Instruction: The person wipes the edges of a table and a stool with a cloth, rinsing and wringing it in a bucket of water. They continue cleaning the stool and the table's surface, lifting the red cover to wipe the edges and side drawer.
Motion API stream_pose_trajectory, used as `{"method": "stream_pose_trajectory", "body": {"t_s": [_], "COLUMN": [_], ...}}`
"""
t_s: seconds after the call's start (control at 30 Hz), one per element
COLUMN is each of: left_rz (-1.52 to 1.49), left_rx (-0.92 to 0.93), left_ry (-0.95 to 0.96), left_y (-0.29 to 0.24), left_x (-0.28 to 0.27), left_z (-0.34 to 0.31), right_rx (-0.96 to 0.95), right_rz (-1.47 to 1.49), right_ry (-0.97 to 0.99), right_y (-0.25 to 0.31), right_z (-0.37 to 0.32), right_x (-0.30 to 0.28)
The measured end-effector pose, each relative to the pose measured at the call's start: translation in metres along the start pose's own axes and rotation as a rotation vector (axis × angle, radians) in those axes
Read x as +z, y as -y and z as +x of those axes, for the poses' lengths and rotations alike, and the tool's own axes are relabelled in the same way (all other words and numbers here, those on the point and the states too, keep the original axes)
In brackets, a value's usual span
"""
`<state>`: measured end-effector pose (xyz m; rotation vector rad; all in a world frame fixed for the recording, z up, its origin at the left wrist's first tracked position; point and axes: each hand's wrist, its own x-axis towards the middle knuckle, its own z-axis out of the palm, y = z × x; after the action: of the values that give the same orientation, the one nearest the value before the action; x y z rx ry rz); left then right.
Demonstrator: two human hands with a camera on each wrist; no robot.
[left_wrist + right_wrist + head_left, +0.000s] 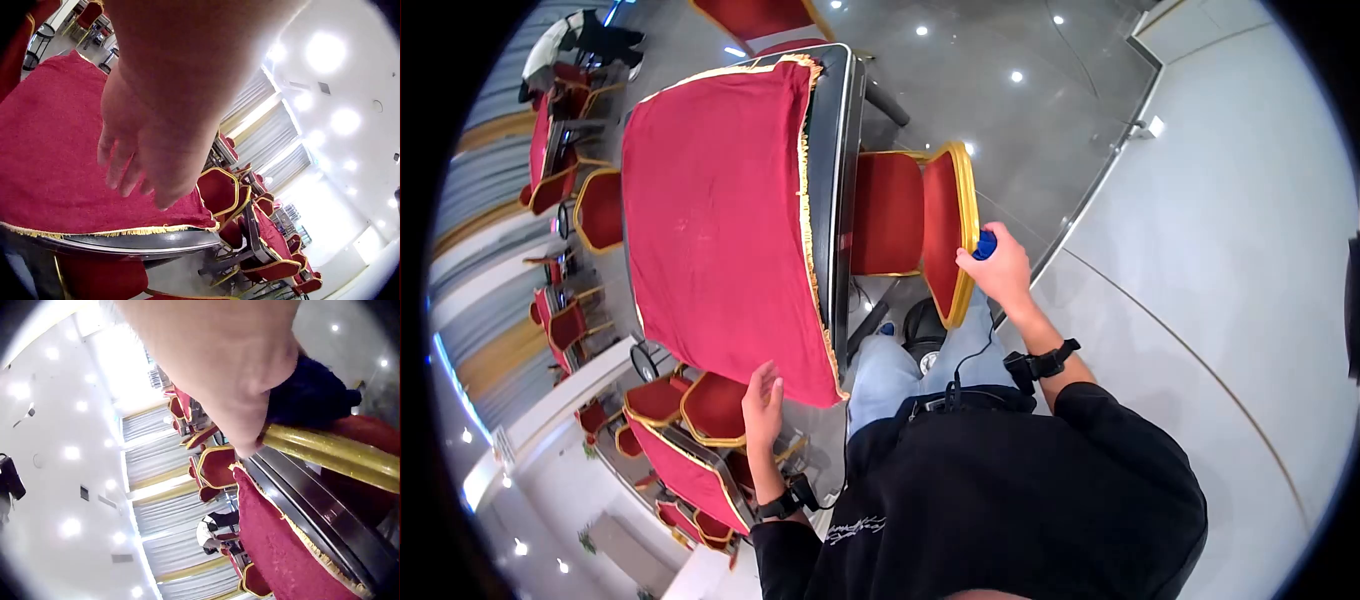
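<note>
My right hand [1005, 268] grips a bunched dark blue cloth [986, 245] against the gold frame of a red-padded chair [941, 225]. In the right wrist view the cloth [309, 394] bulges out past the hand, right over the gold rail [331, 456]; most of the fingers are hidden there. My left hand [763, 405] hangs free, its fingers loosely extended, near the front corner of a table draped with a red tablecloth [710, 220]. In the left wrist view that hand [147, 147] overlaps the cloth and holds nothing.
The chair's red seat [888, 213] reaches to the black table edge [835, 160]. A white wall [1200, 250] runs along the right. More red chairs [715, 408] and another covered table [685, 465] stand to the left. A person [585, 45] bends over at the far upper left.
</note>
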<state>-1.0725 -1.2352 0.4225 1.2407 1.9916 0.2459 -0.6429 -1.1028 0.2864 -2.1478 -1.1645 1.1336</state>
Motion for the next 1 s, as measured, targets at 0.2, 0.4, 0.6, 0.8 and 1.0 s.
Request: {"method": "stream_pose_trajectory", "body": {"t_s": [0.2, 0.4, 0.6, 0.8, 1.0], "left_rz": [-0.083, -0.153, -0.273, -0.217, 0.029], "left_rx": [-0.011, 0.027, 0.031, 0.052, 0.198], "left_ry": [-0.063, -0.141, -0.16, -0.091, -0.034], "left_y": [-0.015, -0.017, 0.006, 0.054, 0.102], "left_x": [0.011, 0.01, 0.021, 0.055, 0.108], "left_z": [-0.019, -0.022, -0.004, 0.047, 0.141], "right_rx": [-0.024, -0.006, -0.029, -0.157, -0.106], "right_rz": [0.144, 0.151, 0.143, 0.056, -0.051], "right_ry": [-0.054, -0.133, -0.16, -0.219, -0.228], "right_y": [-0.013, -0.016, -0.025, -0.057, -0.089], "right_z": [0.005, 0.02, 0.069, 0.124, 0.126], "right_x": [0.012, 0.004, -0.037, -0.087, -0.139]}}
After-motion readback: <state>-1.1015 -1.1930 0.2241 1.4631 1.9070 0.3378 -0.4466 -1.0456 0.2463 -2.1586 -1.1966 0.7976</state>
